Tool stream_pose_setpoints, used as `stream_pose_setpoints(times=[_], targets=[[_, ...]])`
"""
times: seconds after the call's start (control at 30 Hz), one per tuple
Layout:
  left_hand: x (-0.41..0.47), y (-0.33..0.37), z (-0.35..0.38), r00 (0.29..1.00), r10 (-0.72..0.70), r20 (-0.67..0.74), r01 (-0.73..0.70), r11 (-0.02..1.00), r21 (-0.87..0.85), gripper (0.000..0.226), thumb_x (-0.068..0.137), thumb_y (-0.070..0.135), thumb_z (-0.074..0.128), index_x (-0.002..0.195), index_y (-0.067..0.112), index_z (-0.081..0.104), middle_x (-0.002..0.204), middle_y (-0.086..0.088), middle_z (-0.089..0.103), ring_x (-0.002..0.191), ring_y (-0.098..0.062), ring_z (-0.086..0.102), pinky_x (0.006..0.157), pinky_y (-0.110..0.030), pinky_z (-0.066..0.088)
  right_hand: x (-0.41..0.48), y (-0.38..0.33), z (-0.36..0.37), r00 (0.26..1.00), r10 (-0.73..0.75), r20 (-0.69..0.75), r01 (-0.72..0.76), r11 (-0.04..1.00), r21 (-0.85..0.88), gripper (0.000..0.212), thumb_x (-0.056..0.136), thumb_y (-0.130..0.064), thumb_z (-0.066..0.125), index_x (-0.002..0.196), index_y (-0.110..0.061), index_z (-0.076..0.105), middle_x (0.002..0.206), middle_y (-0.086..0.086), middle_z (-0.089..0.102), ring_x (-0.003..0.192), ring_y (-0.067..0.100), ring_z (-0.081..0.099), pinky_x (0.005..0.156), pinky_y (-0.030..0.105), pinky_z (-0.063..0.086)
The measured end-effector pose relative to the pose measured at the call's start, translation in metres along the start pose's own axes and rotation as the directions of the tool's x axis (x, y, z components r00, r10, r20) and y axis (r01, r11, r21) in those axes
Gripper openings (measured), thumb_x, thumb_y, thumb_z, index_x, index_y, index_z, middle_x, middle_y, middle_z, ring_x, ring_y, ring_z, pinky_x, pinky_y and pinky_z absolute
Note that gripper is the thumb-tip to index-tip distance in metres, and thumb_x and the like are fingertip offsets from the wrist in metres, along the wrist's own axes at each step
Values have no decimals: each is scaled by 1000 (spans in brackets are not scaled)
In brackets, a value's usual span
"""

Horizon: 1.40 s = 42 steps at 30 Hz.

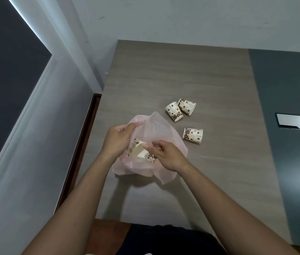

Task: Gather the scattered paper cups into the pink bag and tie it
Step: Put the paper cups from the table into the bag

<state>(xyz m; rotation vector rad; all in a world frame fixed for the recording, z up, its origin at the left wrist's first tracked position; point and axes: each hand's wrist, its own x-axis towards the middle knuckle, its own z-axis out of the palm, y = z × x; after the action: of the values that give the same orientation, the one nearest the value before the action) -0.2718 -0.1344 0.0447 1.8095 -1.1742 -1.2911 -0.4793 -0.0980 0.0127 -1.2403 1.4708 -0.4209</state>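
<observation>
A thin pink bag [156, 128] lies open on the wooden table [182, 74]. My left hand [117, 139] pinches the bag's left rim and holds its mouth up. My right hand [165, 155] is at the mouth, fingers on a paper cup [139, 150] with a coffee-bean print that sits inside the bag. Whether the fingers still grip this cup is unclear. Outside the bag, three more cups lie on their sides: two touching each other [174, 111] [187, 106] beyond the bag and one [193, 136] to its right.
A dark grey strip [281, 111] runs down the right part of the table, with a flat silver rectangular plate [298, 121] in it. The table's left edge [97, 129] borders a wall and a dark wooden frame. The near edge is just in front of my body.
</observation>
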Motion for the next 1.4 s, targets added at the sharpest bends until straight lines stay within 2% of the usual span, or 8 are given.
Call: stream_pose_setpoints(times=[0.23, 0.33, 0.57, 0.77, 0.9, 1.03, 1.23, 1.4], targets=[[-5, -17, -22, 992, 21, -128, -12, 998, 68, 57, 105, 52, 70, 65, 20, 44, 64, -4, 38, 58, -17, 37, 55, -31, 26, 10, -1, -25, 907, -67, -416, 139, 979, 147, 21, 106, -26, 63, 93, -27, 80, 86, -13, 83, 66, 0, 74, 61, 14, 57], [-6, -28, -29, 986, -11, -168, 23, 997, 69, 63, 106, 48, 70, 55, 24, 43, 57, 2, 39, 55, -16, 38, 55, -30, 28, 22, 7, -54, 846, -11, -534, 89, 989, 119, 22, 102, -26, 61, 94, -21, 80, 85, -9, 83, 79, 15, 78, 76, 31, 63], [-16, -45, -39, 975, -8, -224, 13, 1000, 21, 71, 103, 55, 71, 48, 25, 38, 47, 15, 33, 43, -7, 31, 42, -18, 26, 56, 39, -49, 973, 116, -198, -156, 967, -200, 48, 109, -30, 63, 153, -12, 60, 155, 8, 64, 144, 27, 60, 116, 35, 44], [-25, -52, -46, 983, -15, -184, 17, 1000, 10, 61, 104, 58, 69, 51, 30, 69, 46, 15, 55, 42, 1, 50, 43, -14, 38, 75, 62, -40, 987, 94, -133, -128, 951, -282, 20, 103, -18, 72, 120, -11, 80, 143, 22, 62, 163, 37, 31, 120, 29, 37], [-34, -57, -54, 993, -26, -112, 21, 999, -42, 36, 106, 56, 68, 82, 41, 90, 57, 11, 71, 49, -2, 62, 49, -15, 46, 85, 71, -48, 989, 128, -74, -144, 946, -291, 21, 98, -14, 78, 115, -3, 84, 116, 19, 82, 124, 34, 73, 92, 28, 53], [-41, -63, -57, 997, -36, -71, 29, 996, -87, 36, 106, 63, 63, 107, 41, 91, 80, -13, 83, 75, -12, 79, 71, -25, 58, 84, 70, -51, 971, 138, -194, -187, 947, -260, 26, 103, -29, 72, 112, -8, 85, 115, 10, 83, 103, 22, 72, 83, 27, 43], [-27, -57, -50, 977, -117, -178, 110, 993, -50, 69, 106, 64, 53, 67, 9, 69, 61, 1, 70, 55, -10, 67, 54, -20, 49, 68, 19, -70, 898, 49, -436, 120, 929, 351, 34, 108, -38, 66, 90, -19, 86, 92, 7, 84, 79, 18, 71, 85, 39, 59], [-12, -45, -46, 977, -83, -197, 87, 996, 14, 67, 104, 68, 50, 60, 18, 62, 57, -4, 65, 52, -14, 66, 58, -32, 49, 31, -35, -73, 980, -147, -137, 200, 672, 713, 42, 98, -48, 72, 82, -12, 85, 89, 10, 80, 78, 22, 76, 87, 35, 67]])
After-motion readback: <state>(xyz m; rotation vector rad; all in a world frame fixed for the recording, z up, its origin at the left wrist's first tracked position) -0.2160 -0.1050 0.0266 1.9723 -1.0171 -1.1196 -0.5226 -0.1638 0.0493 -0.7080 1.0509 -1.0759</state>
